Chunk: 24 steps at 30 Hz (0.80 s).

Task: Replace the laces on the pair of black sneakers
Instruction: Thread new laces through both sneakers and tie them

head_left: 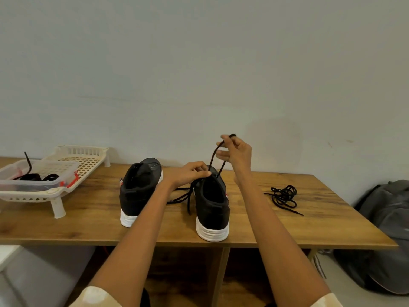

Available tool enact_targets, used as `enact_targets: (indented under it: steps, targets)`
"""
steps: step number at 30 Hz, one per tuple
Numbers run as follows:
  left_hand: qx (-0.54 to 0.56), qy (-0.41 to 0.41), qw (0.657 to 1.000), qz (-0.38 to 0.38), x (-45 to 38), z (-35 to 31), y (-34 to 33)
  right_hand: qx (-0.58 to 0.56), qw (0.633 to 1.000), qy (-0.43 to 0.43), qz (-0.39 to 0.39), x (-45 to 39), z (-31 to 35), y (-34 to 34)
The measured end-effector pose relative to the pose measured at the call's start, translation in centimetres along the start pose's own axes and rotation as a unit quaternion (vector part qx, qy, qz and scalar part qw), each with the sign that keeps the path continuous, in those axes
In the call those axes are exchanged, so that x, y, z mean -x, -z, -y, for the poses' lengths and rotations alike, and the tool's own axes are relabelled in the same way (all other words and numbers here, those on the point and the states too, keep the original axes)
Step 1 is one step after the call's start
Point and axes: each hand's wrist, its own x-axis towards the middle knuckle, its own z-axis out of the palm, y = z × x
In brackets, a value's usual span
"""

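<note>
Overhead, right hand (238,152) lifts lace (218,158); left hand (190,173) steadies sneaker (212,202).

2 sneakers (141,191) (211,202), 2 hands (188,173) (236,152), 1 loose lace (284,197), 1 rack (88,161), 1 tub (33,182).

No legible text anywhere. The left black fabric sneaker with white sole (139,191) carries a small pale mark on its tongue, far end, too blurred to read. The right black sneaker with white sole (212,204) shows a red-and-white patch on its right side; no letters can be made out there.
</note>
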Motion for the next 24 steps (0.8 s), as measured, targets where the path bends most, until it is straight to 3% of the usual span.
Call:
enact_targets:
  steps: [3,5,7,8,10,12,14,15,17,19,21,24]
  targets:
    - [0.023,0.008,1.0,-0.006,-0.2,0.4,0.2,-0.15,0.983,-0.016,-0.102,-0.8,1.0,0.7]
    - [0.039,0.024,0.999,-0.015,-0.2,0.5,0.5,-0.27,0.949,-0.05,-0.156,-1.2,0.6,1.8]
    - [0.051,0.041,0.998,-0.027,-0.2,0.6,0.5,-0.277,0.939,-0.107,-0.173,-1.3,-0.9,3.1]
    - [0.056,0.046,0.997,-0.03,-0.1,0.6,0.5,-0.204,0.957,-0.135,-0.158,-1.3,-1.7,3.7]
    - [0.066,0.05,0.996,-0.032,0.1,0.7,0.5,0.068,0.981,-0.157,-0.089,-1.3,-3.2,4.5]
    - [0.071,0.052,0.996,-0.032,0.2,0.6,0.5,0.36,0.925,-0.123,-0.009,-1.2,-3.6,4.8]
    - [0.062,0.059,0.996,-0.036,0.1,0.4,0.5,0.53,0.843,-0.079,0.037,-1.0,-3.2,4.4]
    - [0.053,0.062,0.996,-0.038,0.0,0.3,0.4,0.567,0.821,-0.053,0.049,-0.9,-2.8,4.1]
    - [0.032,0.06,0.997,-0.041,-0.2,0.1,0.4,0.565,0.817,0.001,0.114,-1.3,-2.3,3.5]
    - [-0.001,0.051,0.997,-0.055,-0.5,-0.1,0.4,0.529,0.815,-0.002,0.237,-1.1,-1.4,2.5]
    - [-0.053,0.048,0.995,-0.074,-0.6,-0.3,0.6,0.54,0.782,-0.014,0.312,-0.7,-1.4,1.5]
    - [-0.124,0.058,0.987,-0.08,-0.7,-0.5,1.0,0.589,0.766,0.038,0.255,-0.6,-1.9,0.9]
